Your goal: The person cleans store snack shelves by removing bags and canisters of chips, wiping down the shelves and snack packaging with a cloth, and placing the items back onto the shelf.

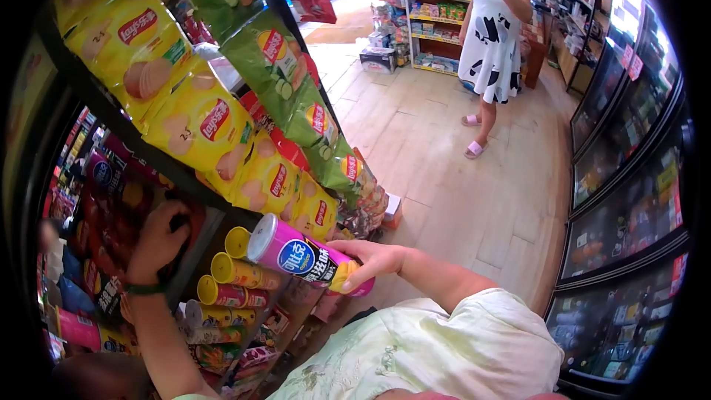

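A pink chip can (pixel 298 258) with a clear lid and a blue round label lies tilted in my right hand (pixel 370 263), whose fingers wrap round its lower end. My left hand (pixel 159 241), with a dark band at the wrist, reaches into the shelf at the left beside dark red packages (pixel 96 233). Its fingers are bent and spread, with a dark gap between them and nothing visible held. Between the hands, yellow-lidded cans (pixel 222 267) lie on their sides on the shelf (pixel 211 222).
Strips of yellow chip bags (pixel 215 122) and green chip bags (pixel 274 52) hang above the shelf. A person (pixel 489 37) in a white and black dress stands ahead, near a snack rack (pixel 437 18). Glass-door coolers (pixel 629 178) line the right side. A tiled floor (pixel 444 200) runs between.
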Demonstrator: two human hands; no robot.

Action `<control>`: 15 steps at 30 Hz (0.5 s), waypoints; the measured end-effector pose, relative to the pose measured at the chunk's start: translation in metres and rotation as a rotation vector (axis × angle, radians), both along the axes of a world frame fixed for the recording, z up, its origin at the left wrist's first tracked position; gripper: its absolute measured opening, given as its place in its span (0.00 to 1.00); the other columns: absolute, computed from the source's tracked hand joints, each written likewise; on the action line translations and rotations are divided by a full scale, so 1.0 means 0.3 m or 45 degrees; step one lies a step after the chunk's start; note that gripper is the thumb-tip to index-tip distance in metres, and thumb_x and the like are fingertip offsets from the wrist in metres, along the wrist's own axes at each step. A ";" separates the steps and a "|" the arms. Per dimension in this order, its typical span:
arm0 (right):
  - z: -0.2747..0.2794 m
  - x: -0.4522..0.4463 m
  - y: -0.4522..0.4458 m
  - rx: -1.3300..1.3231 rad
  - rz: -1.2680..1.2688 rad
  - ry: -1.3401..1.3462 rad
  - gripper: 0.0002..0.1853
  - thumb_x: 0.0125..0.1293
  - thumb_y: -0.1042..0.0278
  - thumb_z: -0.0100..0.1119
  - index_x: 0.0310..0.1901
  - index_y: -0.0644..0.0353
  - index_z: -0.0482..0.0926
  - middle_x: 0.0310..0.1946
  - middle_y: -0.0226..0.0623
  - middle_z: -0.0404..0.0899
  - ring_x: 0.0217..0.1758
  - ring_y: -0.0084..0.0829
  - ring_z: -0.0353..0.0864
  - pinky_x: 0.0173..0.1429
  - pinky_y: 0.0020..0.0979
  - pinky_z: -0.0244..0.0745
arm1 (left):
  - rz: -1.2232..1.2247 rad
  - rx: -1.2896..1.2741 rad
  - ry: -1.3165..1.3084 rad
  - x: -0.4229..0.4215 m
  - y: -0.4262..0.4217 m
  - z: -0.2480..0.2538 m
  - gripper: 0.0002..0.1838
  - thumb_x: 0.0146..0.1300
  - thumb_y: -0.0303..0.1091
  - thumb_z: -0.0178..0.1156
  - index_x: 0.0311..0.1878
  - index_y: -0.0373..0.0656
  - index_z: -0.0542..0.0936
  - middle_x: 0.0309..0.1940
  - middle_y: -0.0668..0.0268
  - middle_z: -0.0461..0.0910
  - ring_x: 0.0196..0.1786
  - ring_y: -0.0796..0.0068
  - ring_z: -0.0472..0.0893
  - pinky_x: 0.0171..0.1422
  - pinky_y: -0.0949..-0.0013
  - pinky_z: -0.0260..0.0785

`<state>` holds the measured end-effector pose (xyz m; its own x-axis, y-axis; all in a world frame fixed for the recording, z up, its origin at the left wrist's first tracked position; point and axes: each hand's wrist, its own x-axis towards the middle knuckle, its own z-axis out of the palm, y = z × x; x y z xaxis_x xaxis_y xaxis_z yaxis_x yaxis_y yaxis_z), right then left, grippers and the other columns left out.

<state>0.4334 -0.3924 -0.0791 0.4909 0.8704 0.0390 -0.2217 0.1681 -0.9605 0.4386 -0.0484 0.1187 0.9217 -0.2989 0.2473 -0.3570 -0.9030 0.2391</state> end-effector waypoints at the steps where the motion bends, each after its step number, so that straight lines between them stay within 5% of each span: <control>1: -0.008 0.003 0.010 -0.016 -0.005 -0.056 0.53 0.45 0.56 0.73 0.69 0.66 0.53 0.59 0.39 0.66 0.62 0.28 0.66 0.66 0.29 0.62 | 0.011 -0.002 -0.003 0.006 -0.016 0.006 0.15 0.46 0.21 0.55 0.42 0.36 0.75 0.39 0.55 0.76 0.45 0.59 0.75 0.51 0.65 0.66; 4: -0.019 0.008 0.024 -0.039 0.035 -0.076 0.53 0.45 0.55 0.73 0.69 0.66 0.53 0.59 0.39 0.66 0.62 0.28 0.66 0.66 0.29 0.62 | 0.114 -0.096 0.161 -0.003 -0.032 0.018 0.14 0.47 0.21 0.56 0.41 0.35 0.75 0.38 0.54 0.75 0.46 0.58 0.76 0.51 0.64 0.66; 15: -0.031 0.035 -0.016 0.054 -0.011 0.093 0.47 0.46 0.65 0.74 0.66 0.66 0.58 0.57 0.39 0.70 0.59 0.28 0.70 0.63 0.31 0.65 | 0.402 0.346 -0.057 -0.100 0.308 -0.054 0.17 0.56 0.28 0.55 0.50 0.34 0.75 0.45 0.48 0.78 0.52 0.52 0.77 0.59 0.61 0.68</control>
<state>0.4438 -0.3972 -0.0884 0.5013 0.8644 0.0392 -0.2896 0.2103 -0.9338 0.4085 0.0441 0.1025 0.9686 -0.0634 0.2406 -0.0572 -0.9978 -0.0327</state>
